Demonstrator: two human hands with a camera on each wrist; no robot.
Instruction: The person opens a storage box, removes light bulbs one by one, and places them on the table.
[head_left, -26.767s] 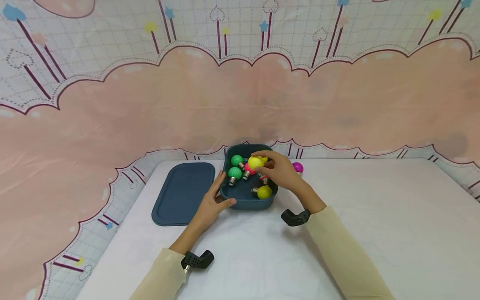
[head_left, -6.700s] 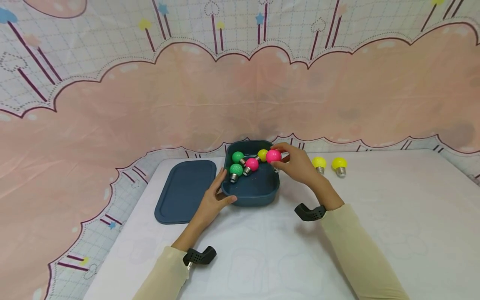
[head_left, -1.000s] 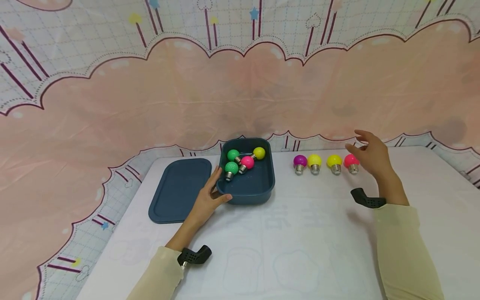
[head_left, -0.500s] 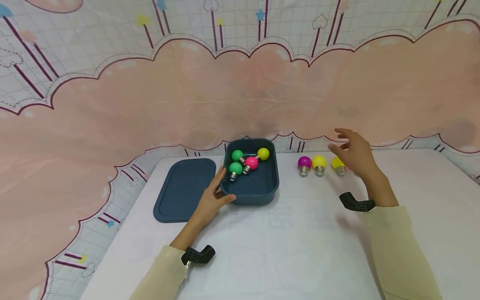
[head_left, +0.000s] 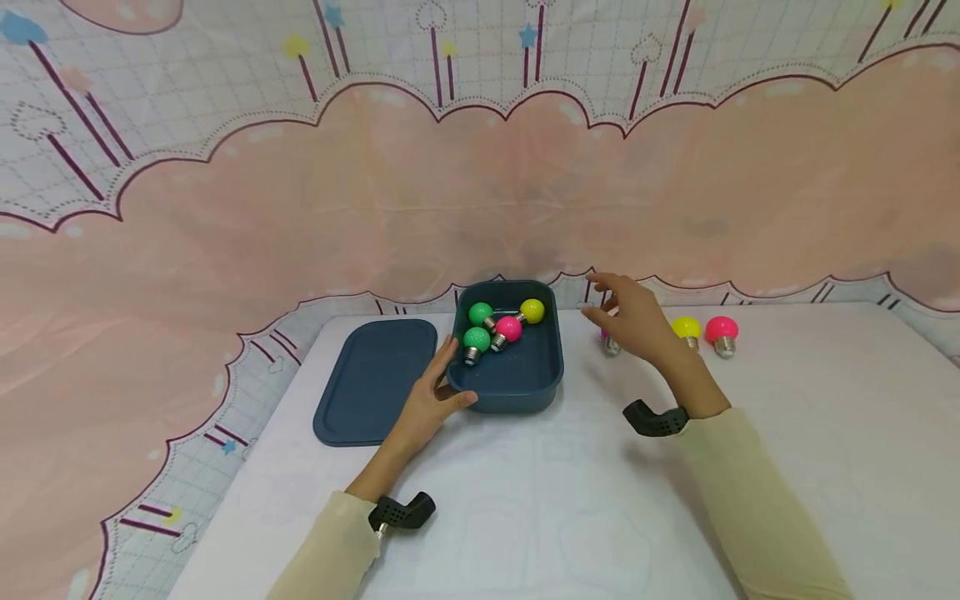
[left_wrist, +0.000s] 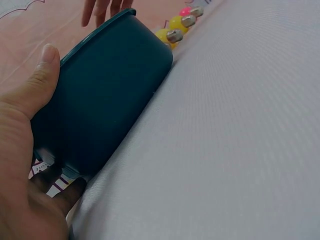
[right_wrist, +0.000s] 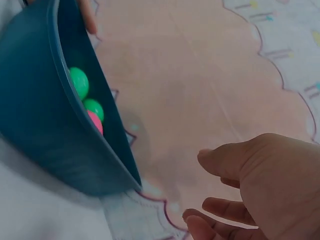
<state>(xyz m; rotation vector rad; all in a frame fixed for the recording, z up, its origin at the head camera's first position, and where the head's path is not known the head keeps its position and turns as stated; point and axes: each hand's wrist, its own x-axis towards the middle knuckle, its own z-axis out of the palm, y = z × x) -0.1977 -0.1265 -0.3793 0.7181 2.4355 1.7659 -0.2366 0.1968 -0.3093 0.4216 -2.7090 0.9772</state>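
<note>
the lid [head_left: 375, 383] lies flat on the white desk [head_left: 555, 517], just left of the box [head_left: 510, 402], its long axis running away from the person. next is the left hand [head_left: 426, 404], spread at the box's near left corner: thumb on the near wall, fingers along the left side, seemingly bracing it.

inside the box, the far green bulb [head_left: 481, 313] and near green bulb [head_left: 476, 338] sit to the left, with the boxed pink bulb [head_left: 510, 327] just beside them. the boxed yellow bulb [head_left: 532, 311] is rightmost and toward the back, globe to the right, base to the left; whether it touches the pink one i cannot tell.

the right hand [head_left: 633, 321] hangs just right of the box, thumb and fingers well apart, tips to the left, holding nothing. the boxed yellow bulb is thus directly to its left, nearer than any other in the box, with the right rim between; a reach there would have to clear that rim.

the purple bulb [head_left: 604, 334] shows partly behind this hand. the hidden yellow bulb [left_wrist: 163, 35] appears only from the left wrist. farther right lie the outer yellow bulb [head_left: 686, 327] and outer pink bulb [head_left: 722, 328].
</note>
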